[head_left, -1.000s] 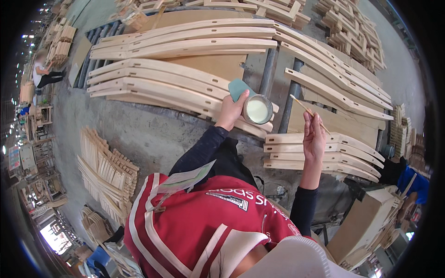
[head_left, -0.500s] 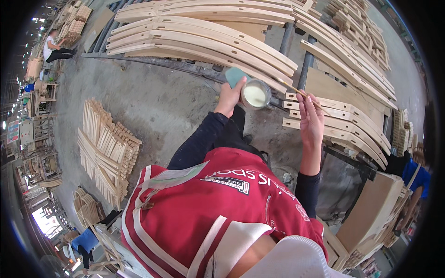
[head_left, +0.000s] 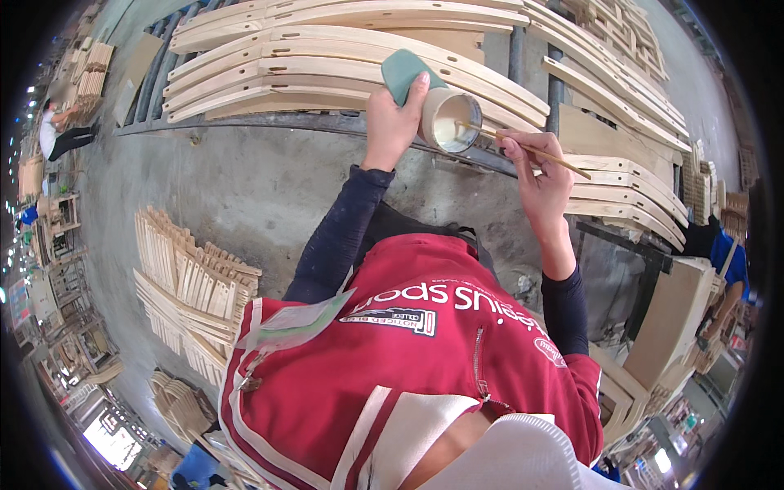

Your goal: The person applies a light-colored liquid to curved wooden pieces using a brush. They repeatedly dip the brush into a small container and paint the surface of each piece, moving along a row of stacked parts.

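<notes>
My left hand (head_left: 392, 121) is wrapped round a clear jar (head_left: 434, 113) of creamy white liquid, its mouth tilted toward the right. A flat green pad (head_left: 408, 72) with rounded corners sticks out beyond the same hand's fingers, beside the jar. In my right hand (head_left: 542, 181) a thin wooden stick (head_left: 545, 153) is pinched between thumb and fingers. The stick's far end reaches inside the jar's mouth, at the liquid; whether that end bears bristles I cannot tell. Just past both hands lie long, slightly bent wooden slats (head_left: 327, 69) with slots cut in them.
The slats rest on a dark metal rack (head_left: 327, 122). More slotted slats (head_left: 625, 192) lie at the right. A pile of wooden pieces (head_left: 192, 286) stands on the floor at the left. One person (head_left: 61, 131) sits far left; another person in blue (head_left: 727, 261) is at the right.
My left hand has raised the jar away from me and tilted it. My right hand has brought the stick's end from over the slats into the jar's mouth.
</notes>
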The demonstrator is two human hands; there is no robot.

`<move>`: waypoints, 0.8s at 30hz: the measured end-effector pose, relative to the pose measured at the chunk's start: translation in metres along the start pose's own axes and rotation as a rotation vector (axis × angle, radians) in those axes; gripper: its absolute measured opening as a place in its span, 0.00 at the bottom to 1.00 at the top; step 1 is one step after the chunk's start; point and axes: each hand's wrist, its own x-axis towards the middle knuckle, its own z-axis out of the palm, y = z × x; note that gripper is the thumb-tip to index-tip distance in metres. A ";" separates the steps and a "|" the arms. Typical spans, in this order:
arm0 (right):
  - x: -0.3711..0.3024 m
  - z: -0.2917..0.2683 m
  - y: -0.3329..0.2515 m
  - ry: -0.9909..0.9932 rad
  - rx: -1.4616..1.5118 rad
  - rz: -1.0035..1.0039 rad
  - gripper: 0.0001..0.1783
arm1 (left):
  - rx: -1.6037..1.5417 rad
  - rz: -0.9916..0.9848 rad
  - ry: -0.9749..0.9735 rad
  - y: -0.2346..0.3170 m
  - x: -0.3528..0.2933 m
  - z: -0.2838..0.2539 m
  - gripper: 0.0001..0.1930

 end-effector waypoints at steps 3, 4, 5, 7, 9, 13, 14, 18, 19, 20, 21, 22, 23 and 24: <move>0.017 0.037 -0.018 0.011 -0.166 -0.085 0.06 | 0.020 0.003 -0.113 -0.001 0.032 -0.028 0.22; 0.022 0.048 -0.023 0.011 -0.238 -0.114 0.06 | 0.041 0.024 -0.151 -0.004 0.044 -0.037 0.23; 0.025 0.060 -0.024 0.024 -0.256 -0.083 0.06 | 0.060 0.045 -0.189 -0.006 0.056 -0.046 0.23; 0.031 0.080 -0.025 0.050 -0.287 -0.025 0.06 | 0.087 0.063 -0.226 -0.006 0.075 -0.060 0.23; 0.036 0.098 -0.033 0.062 -0.307 -0.002 0.05 | 0.087 0.051 -0.261 -0.007 0.091 -0.071 0.24; 0.041 0.128 -0.048 0.076 -0.278 0.071 0.05 | 0.035 0.020 -0.288 -0.012 0.112 -0.087 0.23; 0.041 0.134 -0.048 0.083 -0.217 0.095 0.05 | 0.024 0.025 -0.284 -0.014 0.114 -0.090 0.23; 0.037 0.159 -0.044 0.166 0.125 0.198 0.05 | -0.011 -0.015 -0.307 -0.027 0.120 -0.101 0.20; 0.036 0.164 -0.042 0.198 0.236 0.223 0.05 | -0.023 -0.047 -0.311 -0.028 0.120 -0.104 0.19; 0.036 0.165 -0.040 0.212 0.295 0.270 0.06 | -0.036 -0.079 -0.315 -0.030 0.120 -0.106 0.19; 0.035 0.167 -0.037 0.226 0.357 0.315 0.06 | -0.044 -0.095 -0.321 -0.036 0.119 -0.109 0.19; 0.034 0.168 -0.033 0.240 0.419 0.361 0.07 | -0.051 -0.111 -0.327 -0.042 0.119 -0.110 0.19; 0.032 0.167 -0.027 0.225 0.422 0.385 0.08 | -0.059 -0.127 -0.333 -0.048 0.117 -0.111 0.19; 0.031 0.167 -0.024 0.239 0.435 0.426 0.08 | -0.076 -0.155 -0.329 -0.053 0.116 -0.111 0.18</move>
